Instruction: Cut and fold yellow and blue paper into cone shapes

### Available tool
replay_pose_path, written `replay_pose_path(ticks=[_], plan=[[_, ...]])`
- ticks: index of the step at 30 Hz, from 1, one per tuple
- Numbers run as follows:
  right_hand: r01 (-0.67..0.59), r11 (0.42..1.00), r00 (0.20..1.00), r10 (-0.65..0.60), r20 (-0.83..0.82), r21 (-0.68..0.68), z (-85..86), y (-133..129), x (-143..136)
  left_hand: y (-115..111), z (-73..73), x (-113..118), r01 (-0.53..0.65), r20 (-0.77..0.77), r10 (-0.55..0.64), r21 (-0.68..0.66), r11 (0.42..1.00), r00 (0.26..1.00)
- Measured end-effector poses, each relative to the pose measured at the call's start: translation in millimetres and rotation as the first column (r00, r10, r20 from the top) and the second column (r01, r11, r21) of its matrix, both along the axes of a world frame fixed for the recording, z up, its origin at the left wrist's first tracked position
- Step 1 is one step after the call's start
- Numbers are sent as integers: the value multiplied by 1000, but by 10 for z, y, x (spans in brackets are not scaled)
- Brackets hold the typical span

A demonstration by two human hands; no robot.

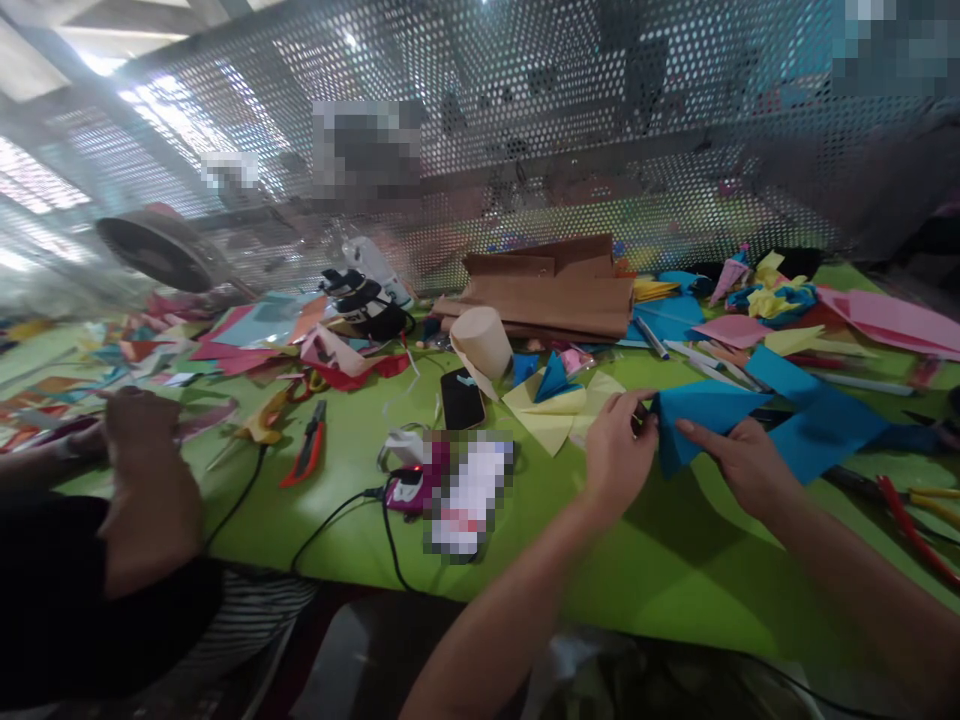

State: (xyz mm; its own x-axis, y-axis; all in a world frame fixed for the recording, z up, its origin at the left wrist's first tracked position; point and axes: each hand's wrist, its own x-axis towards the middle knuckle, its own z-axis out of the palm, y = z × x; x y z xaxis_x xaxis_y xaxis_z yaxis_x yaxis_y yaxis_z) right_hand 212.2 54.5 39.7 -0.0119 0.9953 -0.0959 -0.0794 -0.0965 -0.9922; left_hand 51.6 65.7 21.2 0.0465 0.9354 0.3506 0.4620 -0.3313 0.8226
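Note:
A folded piece of blue paper [709, 408] is held above the green table between both of my hands. My left hand [619, 448] pinches its left corner; a small dark thing shows at those fingertips, too small to name. From the right, my right hand [750, 462] grips the lower edge with the thumb lying on the paper's face. Behind my right hand lies a larger blue sheet [829, 425]. Just beyond my left hand rests a yellow paper piece [551, 425] with a blue folded paper [556, 380] on it.
Left of my arms lie a phone with a lit screen [471, 500], a purple power strip [411, 490] with cables, a dark phone [462, 400] and red-handled cutters [306, 447]. Brown paper [547, 300] and a tape roll [481, 342] stand behind. Another person's arm [146, 480] is at far left.

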Motion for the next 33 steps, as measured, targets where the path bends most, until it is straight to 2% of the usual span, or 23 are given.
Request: replay_pose_path(ticks=[3,6,10,13,20,27,33], plan=[[-49,999,999,49,-14,10,-107,25,21,9,16,-3,-15,30,16,-14,1000,999],[-67,997,997,68,-35,35,-160,43,24,33,16,-5,24,123,-17,-58,998,992],[-25,999,1000,24,3,35,-116,43,5,76,-26,0,101,274,-51,-170,980,960],[2,1000,1000,-2,21,27,-67,37,-8,100,-56,5,128,330,-51,-215,968,943],[21,1000,997,-22,-70,-14,-123,39,-3,121,-82,11,189,445,-68,-233,954,893],[38,999,994,-39,-101,-11,-181,53,5,139,-171,26,288,564,-95,-263,921,820],[52,998,997,-53,-58,-27,-178,43,12,124,-148,43,324,615,-97,-269,907,783]])
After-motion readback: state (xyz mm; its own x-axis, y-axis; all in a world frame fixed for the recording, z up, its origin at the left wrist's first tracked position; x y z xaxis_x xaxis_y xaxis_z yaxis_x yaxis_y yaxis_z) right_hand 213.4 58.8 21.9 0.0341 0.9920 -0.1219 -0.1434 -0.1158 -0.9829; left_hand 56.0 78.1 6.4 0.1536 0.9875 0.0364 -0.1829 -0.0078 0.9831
